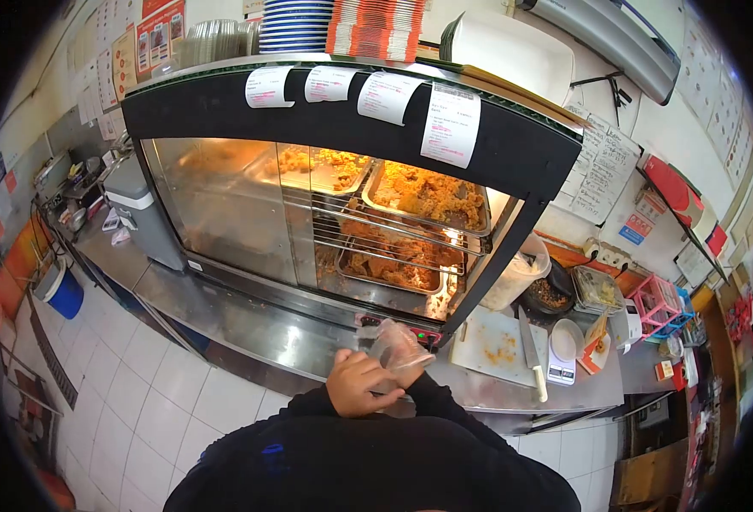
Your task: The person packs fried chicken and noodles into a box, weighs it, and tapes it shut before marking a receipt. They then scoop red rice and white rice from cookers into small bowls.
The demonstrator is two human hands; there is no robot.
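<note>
Just in front of my body, both hands are close together below the warming cabinet point(351, 111). Clear, crinkled plastic point(385, 340) covers much of my right hand point(406, 358), like a thin glove or bag. The plastic and blur obscure the right fingers. My left hand point(358, 384) is bare, its fingers closed at the lower edge of the plastic, near the right wrist. Behind the cabinet's opening, trays of orange-brown food point(428, 194) rest on wire racks, with another food tray point(389, 266) lower down.
Right of the cabinet, a white cutting board point(496, 346) with crumbs, a knife point(530, 350) and a kitchen scale point(561, 367) stand on the metal counter point(291, 337). Plates point(295, 27) are stacked on top of the cabinet. A grey bin-like box point(142, 209) stands at its left.
</note>
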